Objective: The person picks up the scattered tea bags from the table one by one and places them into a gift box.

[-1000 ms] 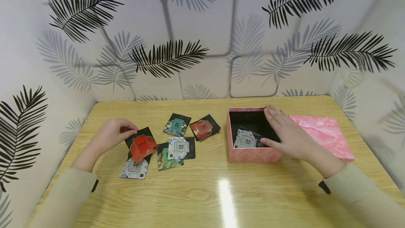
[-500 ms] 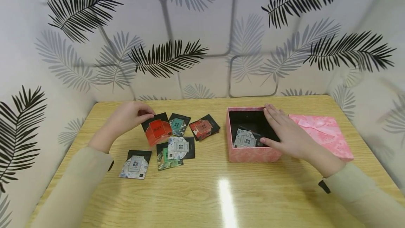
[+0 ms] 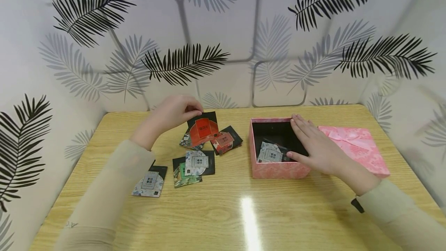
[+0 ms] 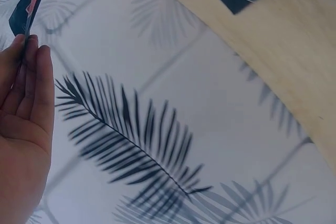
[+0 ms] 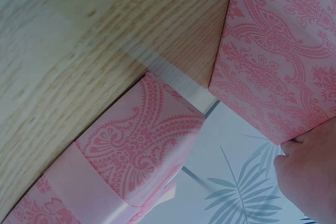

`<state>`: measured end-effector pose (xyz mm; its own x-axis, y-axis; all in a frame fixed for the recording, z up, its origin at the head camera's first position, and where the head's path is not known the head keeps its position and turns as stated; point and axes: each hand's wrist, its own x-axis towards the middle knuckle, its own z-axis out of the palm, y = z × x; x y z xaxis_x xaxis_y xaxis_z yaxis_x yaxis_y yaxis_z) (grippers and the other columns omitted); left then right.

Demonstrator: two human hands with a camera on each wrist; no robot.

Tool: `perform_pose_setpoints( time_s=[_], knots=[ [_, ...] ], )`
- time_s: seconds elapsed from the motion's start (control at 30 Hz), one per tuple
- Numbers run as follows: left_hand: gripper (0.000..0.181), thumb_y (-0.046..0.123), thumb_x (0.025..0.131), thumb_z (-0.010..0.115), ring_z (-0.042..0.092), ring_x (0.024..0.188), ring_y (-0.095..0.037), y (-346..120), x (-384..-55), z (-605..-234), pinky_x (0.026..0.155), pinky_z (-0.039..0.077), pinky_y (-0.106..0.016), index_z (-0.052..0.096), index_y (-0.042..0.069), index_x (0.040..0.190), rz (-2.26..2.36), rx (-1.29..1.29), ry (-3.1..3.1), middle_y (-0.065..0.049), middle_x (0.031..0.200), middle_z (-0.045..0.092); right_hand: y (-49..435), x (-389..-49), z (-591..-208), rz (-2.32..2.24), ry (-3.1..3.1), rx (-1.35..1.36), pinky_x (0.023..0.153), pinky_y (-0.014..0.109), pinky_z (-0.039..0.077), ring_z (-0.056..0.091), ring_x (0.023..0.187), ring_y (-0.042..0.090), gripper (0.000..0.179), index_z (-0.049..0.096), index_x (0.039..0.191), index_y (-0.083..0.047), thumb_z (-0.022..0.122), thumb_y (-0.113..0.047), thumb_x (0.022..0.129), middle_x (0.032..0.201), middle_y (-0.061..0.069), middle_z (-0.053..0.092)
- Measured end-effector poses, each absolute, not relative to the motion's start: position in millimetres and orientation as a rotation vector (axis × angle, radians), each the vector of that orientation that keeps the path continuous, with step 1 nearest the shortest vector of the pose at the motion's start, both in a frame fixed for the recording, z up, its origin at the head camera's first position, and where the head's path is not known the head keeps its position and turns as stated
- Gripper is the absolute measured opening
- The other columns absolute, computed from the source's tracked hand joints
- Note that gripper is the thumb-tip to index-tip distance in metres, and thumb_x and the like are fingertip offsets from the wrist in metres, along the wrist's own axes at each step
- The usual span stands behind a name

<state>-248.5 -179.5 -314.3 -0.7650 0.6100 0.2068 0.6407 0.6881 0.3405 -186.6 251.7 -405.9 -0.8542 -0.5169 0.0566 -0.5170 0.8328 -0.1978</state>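
My left hand [image 3: 170,113] pinches a red and black sachet [image 3: 204,127] by its top edge, above a teal sachet [image 3: 185,142] that it partly covers from the head camera. In the left wrist view, thumb and fingers meet on that sachet, which is seen nearly edge-on. My right hand [image 3: 318,146] rests with straight fingers along the right rim of a pink patterned box [image 3: 280,171], thumb at the front rim. Inside the uncovered box lies a blue-white sachet [image 3: 270,154], with dark packaging beside it. The right wrist view shows the box's outer side [image 5: 278,51].
A pink lid [image 3: 359,146] with a ribbon lies right of the box. On the wooden table [image 3: 209,220] are a red floral sachet [image 3: 223,141], a white-blue sachet [image 3: 198,162] overlapping a green one [image 3: 182,177], and another white-blue sachet [image 3: 150,183]. A patterned wall stands behind.
My left hand has carried the red and black sachet right and away from me, off the left white-blue sachet to the teal one. The right hand has stayed on the box.
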Motion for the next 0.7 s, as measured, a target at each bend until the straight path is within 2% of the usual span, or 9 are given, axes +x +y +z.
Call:
perform_pose_setpoints(
  time_s=[0.7],
  knots=[
    [0.013, 0.013, 0.103, 0.072, 0.076, 0.099, -0.022, -72.8, -260.8, -289.0, 0.094, 0.06, -0.034, 0.081, 0.005, 0.109, -0.663, -1.264, -2.681, -0.009, 0.107, 0.081, 252.4, -187.4, -405.8, 0.323, -3.018, 0.845, 0.134, 0.062, 0.016, 0.013, 0.165, 0.043, 0.098, 0.014, 0.168, 0.005, 0.064, -0.05, 0.103, 0.178, 0.024, 0.011]
  ],
)
